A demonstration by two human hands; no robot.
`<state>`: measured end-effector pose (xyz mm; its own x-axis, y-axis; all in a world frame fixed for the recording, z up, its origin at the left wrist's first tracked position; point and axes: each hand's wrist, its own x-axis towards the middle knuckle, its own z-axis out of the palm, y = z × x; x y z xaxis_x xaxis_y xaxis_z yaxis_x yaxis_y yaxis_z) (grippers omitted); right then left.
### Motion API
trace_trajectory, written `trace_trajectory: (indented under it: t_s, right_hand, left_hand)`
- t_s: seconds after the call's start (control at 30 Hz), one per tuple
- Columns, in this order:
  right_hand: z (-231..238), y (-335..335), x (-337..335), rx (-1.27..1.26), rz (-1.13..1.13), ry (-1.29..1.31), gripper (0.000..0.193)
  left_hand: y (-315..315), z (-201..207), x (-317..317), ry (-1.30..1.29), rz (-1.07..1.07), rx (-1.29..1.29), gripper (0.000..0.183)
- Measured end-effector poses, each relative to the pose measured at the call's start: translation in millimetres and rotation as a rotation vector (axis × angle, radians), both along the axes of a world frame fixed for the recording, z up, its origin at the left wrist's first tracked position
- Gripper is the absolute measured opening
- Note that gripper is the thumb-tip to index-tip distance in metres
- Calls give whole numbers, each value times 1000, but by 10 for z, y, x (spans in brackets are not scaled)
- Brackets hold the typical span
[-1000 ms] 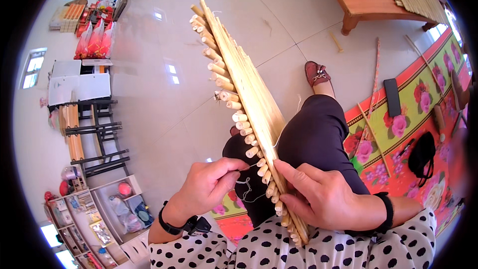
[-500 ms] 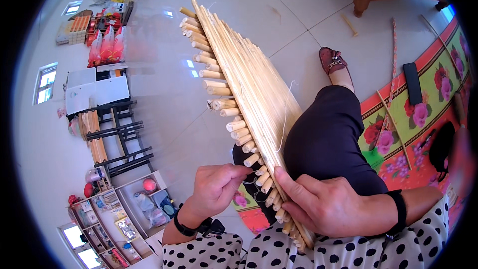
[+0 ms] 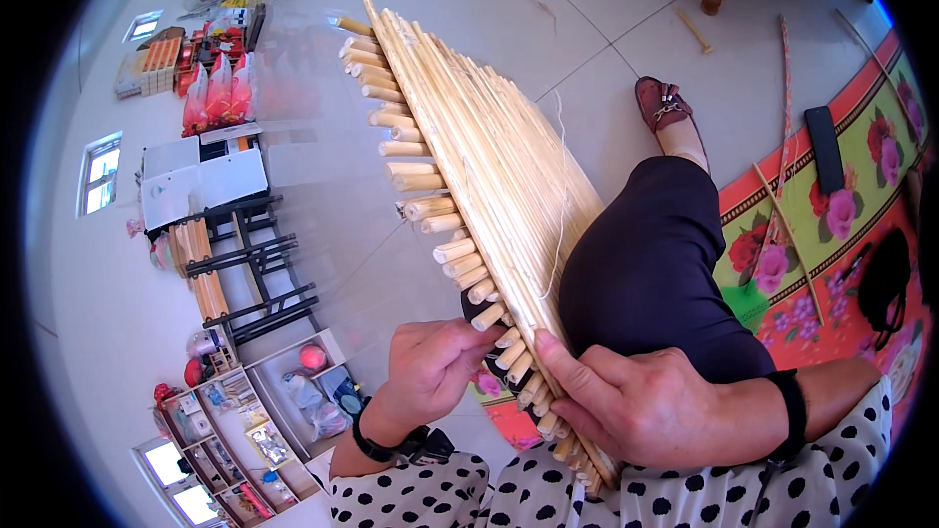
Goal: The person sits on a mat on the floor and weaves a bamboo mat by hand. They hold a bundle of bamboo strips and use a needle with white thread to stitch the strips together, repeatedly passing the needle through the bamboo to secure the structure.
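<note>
1. Across my lap [image 3: 650,269], the stalk panel [image 3: 469,152]: right hand [image 3: 641,396] gripping its near edge, left hand [image 3: 433,360] pinched by the stalk ends [image 3: 455,251], contents hidden!
2. Loose thread [image 3: 562,225] could snag on a stalk; a slack right grip might let them shift.
3. Beyond: floral mat [image 3: 774,266], pale tiled floor [image 3: 587,0], shelf unit [image 3: 262,376] leftward.

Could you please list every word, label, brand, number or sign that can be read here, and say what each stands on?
None can be read.
Red-and-white bags: any print is too blurred to read.
Packages on the shelf: too small to read.
Stalk mat: no lettering visible.
</note>
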<state>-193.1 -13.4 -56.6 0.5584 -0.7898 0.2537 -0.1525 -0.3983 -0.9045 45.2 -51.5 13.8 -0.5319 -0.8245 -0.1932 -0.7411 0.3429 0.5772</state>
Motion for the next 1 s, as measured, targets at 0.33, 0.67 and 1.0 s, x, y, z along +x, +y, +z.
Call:
trace_trajectory:
  t_s: [0.33, 0.67, 1.0]
  right_hand:
    - [-9, 4, 10, 32, -16, -36, 65]
    - [31, 37, -85, 92, 85, -40, 61]
    - [62, 42, -112, 186, 23, -62, 56]
  left_hand:
    - [-43, 61, -7, -69, -15, 48, 7]
    - [7, 91, 33, -132, 38, 72, 11]
    - [91, 100, 33, -88, 158, 131, 13]
